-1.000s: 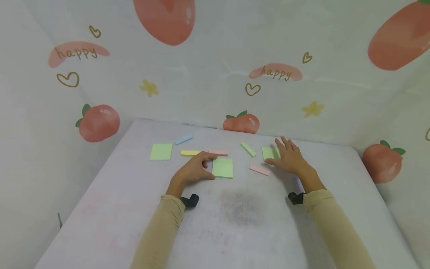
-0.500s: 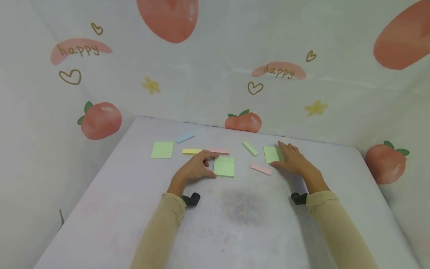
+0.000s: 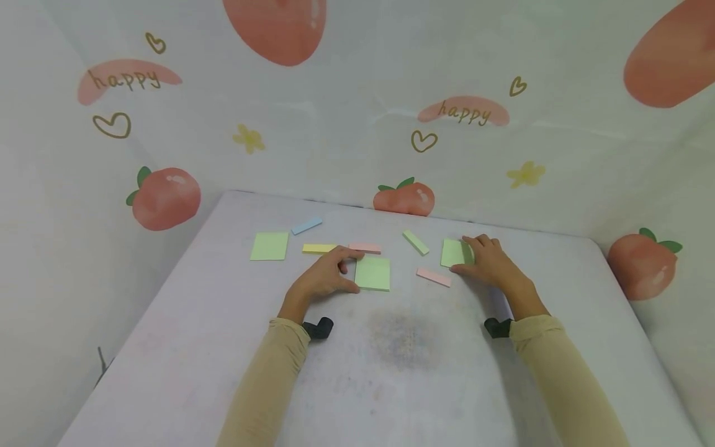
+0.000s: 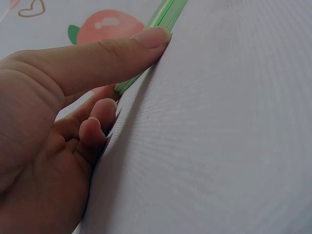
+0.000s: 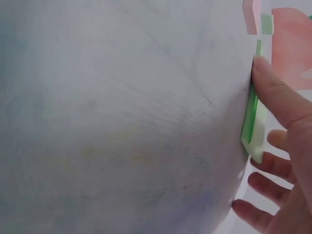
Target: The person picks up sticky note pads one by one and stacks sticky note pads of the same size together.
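Note:
In the head view, my left hand (image 3: 324,276) holds the middle green sticky-note pad (image 3: 373,274) by its near and far edges, thumb in front and index finger behind. The left wrist view has the thumb (image 4: 146,39) against the edge of this pad (image 4: 165,17), the other fingers curled below. My right hand (image 3: 491,267) pinches another green sticky-note pad (image 3: 455,252) at the right, covering its right side. In the right wrist view, the thumb (image 5: 265,73) presses the edge of that pad (image 5: 251,117). Both pads are at the table surface.
A third green pad (image 3: 269,246) lies at the left. Narrow strips lie around: blue (image 3: 307,225), yellow (image 3: 319,248), pink (image 3: 365,248), light green (image 3: 416,242) and another pink strip (image 3: 433,277). A patterned cloth wall (image 3: 335,136) stands behind the white table (image 3: 391,397).
My right hand's spread fingers have closed onto the right green pad, which has shifted slightly right. The left hand stays at the middle pad. The head view has shifted a little.

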{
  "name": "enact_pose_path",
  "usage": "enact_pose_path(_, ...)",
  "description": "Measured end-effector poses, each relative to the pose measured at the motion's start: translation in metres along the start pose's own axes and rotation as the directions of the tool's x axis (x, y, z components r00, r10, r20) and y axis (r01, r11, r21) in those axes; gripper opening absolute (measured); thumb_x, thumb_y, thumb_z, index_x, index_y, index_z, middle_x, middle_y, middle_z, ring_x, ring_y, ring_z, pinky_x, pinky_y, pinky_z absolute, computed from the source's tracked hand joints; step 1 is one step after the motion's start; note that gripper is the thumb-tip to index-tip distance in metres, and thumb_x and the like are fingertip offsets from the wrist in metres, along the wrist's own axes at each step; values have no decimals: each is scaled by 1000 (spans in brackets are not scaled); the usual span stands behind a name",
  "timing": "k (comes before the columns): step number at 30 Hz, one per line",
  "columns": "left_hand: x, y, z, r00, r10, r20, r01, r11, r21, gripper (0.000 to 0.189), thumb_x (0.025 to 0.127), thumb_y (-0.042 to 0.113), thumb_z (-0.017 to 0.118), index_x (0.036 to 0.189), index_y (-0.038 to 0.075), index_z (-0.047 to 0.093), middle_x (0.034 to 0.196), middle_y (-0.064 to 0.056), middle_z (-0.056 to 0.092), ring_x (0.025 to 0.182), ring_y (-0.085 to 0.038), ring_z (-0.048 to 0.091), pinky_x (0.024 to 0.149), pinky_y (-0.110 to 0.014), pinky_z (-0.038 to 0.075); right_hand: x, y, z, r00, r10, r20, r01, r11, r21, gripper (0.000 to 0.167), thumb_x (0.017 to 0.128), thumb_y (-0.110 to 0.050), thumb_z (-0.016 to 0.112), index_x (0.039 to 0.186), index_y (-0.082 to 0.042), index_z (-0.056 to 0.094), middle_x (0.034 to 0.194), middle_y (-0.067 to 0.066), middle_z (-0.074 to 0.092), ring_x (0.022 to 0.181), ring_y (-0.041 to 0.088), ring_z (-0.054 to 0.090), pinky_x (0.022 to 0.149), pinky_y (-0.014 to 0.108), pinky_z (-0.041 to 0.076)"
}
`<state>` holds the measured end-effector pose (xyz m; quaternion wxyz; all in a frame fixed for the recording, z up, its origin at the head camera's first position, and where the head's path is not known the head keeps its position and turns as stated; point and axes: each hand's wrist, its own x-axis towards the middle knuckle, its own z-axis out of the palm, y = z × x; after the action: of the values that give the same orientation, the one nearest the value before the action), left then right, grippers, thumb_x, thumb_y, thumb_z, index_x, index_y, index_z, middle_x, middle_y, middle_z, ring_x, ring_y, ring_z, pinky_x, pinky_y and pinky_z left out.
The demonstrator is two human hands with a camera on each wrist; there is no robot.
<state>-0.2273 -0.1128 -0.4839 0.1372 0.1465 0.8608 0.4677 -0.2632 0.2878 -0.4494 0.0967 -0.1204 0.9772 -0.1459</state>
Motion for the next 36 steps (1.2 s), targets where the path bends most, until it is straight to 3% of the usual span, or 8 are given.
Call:
enact_pose_path(9, -1, 2, 1, 1000, -2, 4, 2, 1000, 1, 75, 75, 20, 92, 142, 27, 59, 115, -2, 54, 97, -21, 48, 81, -32, 43, -3, -2, -1, 996, 11, -89, 1, 990, 139, 92, 84, -42, 82, 150, 7, 41, 144, 32, 33, 130, 50, 45, 110, 64, 40)
enact_pose_path(18, 1, 1, 1, 1000, -2, 0, 2, 1000, 10, 75, 75, 21, 92, 142, 28, 59, 117, -1, 55, 97, -20, 49, 80, -31, 44, -1, -5, -8, 1000, 0, -26, 4, 987, 161, 94, 85, -25, 81, 155, 11, 29, 153, 35, 26, 138, 53, 37, 114, 64, 35)
enact_pose_path(26, -1, 4, 0, 1000, -14, 5, 14, 1000, 12, 75, 75, 21, 92, 142, 28, 58, 113, -2, 54, 96, -21, 48, 79, -32, 43, -5, -6, -9, 999, 17, -39, -10, 987, 159, 86, 88, -30, 80, 153, 7, 38, 150, 34, 34, 135, 50, 42, 113, 63, 37)
enact_pose_path(36, 0, 6, 0, 1000, -17, 0, 17, 999, 40, 73, 76, 17, 90, 141, 23, 59, 105, -5, 52, 99, -20, 47, 83, -32, 42, -8, -13, -9, 987, -43, -154, 95, 935, 343, 76, 94, -26, 75, 152, 7, 39, 147, 30, 35, 120, 42, 50, 101, 53, 46)
